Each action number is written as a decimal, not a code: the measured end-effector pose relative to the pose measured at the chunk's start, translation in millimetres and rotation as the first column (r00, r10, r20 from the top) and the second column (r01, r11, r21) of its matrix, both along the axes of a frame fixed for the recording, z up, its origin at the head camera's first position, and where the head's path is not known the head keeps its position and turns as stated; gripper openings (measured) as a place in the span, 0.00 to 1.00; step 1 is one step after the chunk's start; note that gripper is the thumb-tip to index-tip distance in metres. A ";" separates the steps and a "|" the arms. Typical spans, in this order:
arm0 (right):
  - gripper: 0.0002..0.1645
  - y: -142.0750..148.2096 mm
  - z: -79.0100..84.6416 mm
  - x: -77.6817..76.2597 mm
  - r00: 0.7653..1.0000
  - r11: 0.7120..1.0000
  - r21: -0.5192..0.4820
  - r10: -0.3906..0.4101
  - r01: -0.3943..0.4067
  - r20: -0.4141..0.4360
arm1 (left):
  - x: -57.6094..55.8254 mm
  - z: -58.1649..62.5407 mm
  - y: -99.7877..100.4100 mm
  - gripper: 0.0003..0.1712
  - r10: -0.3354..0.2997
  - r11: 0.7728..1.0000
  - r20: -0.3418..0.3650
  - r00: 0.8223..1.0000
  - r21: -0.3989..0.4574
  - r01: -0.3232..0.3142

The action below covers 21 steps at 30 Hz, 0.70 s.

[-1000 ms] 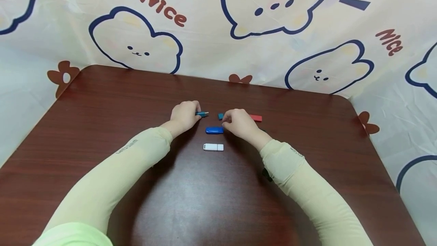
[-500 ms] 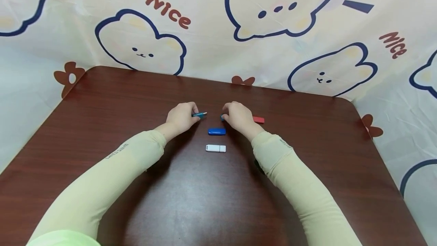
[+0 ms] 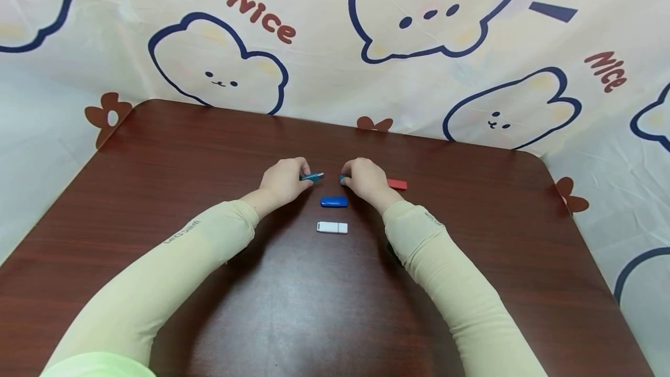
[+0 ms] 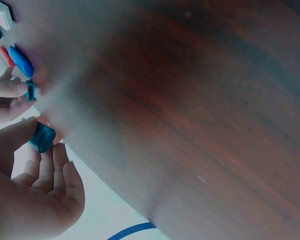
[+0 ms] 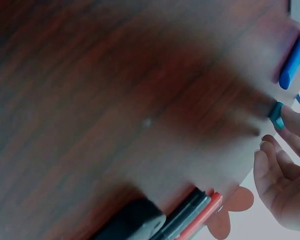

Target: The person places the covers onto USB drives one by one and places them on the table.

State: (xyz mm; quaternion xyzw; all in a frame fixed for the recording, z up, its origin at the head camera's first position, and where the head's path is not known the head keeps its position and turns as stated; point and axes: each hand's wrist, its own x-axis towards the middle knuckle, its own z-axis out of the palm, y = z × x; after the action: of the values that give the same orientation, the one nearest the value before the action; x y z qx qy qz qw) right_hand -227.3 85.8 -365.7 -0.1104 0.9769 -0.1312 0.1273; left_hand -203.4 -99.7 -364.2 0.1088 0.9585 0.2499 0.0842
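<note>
My left hand (image 3: 282,182) pinches a teal USB stick (image 3: 314,177) between thumb and fingers, its metal plug pointing right. Across a small gap, my right hand (image 3: 368,179) has thumb and finger on a small teal cap (image 3: 342,180). In the left wrist view the cap (image 4: 30,91) shows a dark opening facing the stick (image 4: 42,137). Stick and cap are apart. Nearer the body lie a blue USB stick (image 3: 334,202) and, below it, a white USB stick (image 3: 332,227). A red stick (image 3: 397,184) is partly hidden behind my right hand.
In the right wrist view, a thick black object (image 5: 130,222) and a slimmer black one (image 5: 185,215) lie beside the red stick. A printed cloth (image 3: 324,86) rises behind the brown table (image 3: 293,319).
My right hand has moved from beside the blue stick to the teal cap and taken hold of it. The left hand has kept the teal stick, shifting slightly.
</note>
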 end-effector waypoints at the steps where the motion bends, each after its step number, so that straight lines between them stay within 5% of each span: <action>1: 0.12 -0.7 -0.3 -0.1 1.000 1.000 -0.005 -0.003 0.003 0.000 | 0.2 0.2 0.4 0.09 0.001 1.000 0.000 1.000 0.001 -0.001; 21: 0.06 -1.5 3.2 4.3 0.998 0.994 -0.098 -0.053 0.055 0.020 | 0.5 0.0 -0.7 0.09 -0.003 1.000 -0.014 1.000 0.011 0.003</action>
State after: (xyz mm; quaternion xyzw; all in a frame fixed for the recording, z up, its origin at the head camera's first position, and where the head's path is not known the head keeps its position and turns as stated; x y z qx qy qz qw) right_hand -223.0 84.4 -362.5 -0.0890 0.9707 -0.1835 0.1267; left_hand -202.9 -100.4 -364.3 0.1124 0.9574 0.2545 0.0771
